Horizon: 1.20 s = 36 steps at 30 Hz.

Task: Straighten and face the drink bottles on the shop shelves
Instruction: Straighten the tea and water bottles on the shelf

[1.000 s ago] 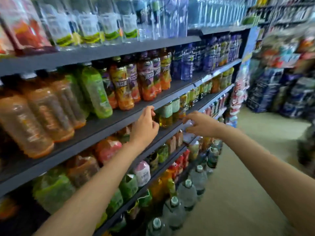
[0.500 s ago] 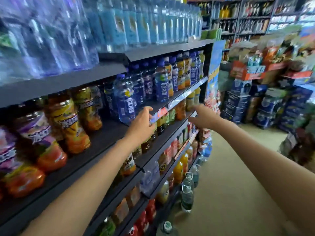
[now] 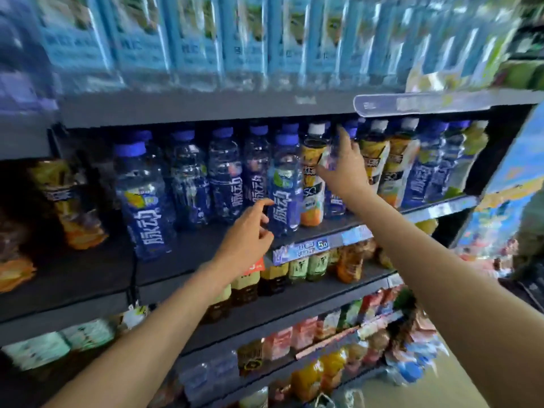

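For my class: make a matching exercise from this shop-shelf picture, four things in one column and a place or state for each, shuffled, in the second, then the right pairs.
Things
1. left hand
2. right hand
3. light blue packs
4. price strip

Places or states
A. stacked on the top shelf
B. fixed to the shelf's front edge below the blue bottles
C. raised high among the bottle necks, on a blue bottle
D. low by the base of a blue bottle, index finger extended

Pairs: 1-D, 2-C, 3-A, 4-B
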Available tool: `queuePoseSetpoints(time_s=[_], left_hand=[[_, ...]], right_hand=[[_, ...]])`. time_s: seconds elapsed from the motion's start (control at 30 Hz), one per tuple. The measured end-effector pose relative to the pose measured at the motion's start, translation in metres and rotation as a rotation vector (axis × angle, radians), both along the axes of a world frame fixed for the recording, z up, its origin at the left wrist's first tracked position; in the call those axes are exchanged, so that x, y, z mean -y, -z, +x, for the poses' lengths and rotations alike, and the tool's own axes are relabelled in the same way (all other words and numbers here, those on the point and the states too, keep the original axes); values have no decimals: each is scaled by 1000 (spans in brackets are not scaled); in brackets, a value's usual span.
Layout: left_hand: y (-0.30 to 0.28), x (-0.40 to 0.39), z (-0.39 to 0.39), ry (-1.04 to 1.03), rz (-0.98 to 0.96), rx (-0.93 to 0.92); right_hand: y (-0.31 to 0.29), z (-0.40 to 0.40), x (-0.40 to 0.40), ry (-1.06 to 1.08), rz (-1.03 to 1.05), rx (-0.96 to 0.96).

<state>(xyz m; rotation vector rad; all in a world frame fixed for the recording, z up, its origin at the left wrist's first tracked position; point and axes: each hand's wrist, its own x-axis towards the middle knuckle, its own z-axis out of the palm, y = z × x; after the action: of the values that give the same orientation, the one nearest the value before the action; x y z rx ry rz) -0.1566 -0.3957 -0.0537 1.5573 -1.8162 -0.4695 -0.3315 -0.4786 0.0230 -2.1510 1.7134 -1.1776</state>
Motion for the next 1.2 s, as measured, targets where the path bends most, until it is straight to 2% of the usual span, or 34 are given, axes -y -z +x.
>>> queuePoseSetpoints(time_s=[0.17,0.33,0.47,0.53,0.67,0.73,0.8,0.9,1.03,1.13,1.2], left_hand=[[-10,12,-10,-119,-12,16],[-19,11,-32,-207,-106,1],[-17,10,-65,-111,-125,6],[-14,9,-79,-65,-126,-18],[-19,0,-82,-26,-87,-247],[-25,-15,-69,-10,-29,-276],[-28,-38,-49,-7,3,-335],[-22,-77,-1,-140,-60,-402],[-20,-130,85,-342,-95,-295],[-21,-148,147,-380,-212,-301],[-19,-150,182,-457,-274,-221]], right_hand=[[0,9,48,-162,-35,-22],[2,-3,50,-230,-95,81],[11,-27,25,-250,-175,161],[16,-35,1,-282,-237,107],[8,-23,-52,-309,-349,-149],[-9,-9,-75,-392,-339,-186],[-25,10,-95,-530,-270,-139],[-31,55,-120,-700,-230,-115],[-23,136,-155,-922,-234,-142],[-20,188,-168,-1004,-205,-46],[-16,214,-172,-1020,-176,1]])
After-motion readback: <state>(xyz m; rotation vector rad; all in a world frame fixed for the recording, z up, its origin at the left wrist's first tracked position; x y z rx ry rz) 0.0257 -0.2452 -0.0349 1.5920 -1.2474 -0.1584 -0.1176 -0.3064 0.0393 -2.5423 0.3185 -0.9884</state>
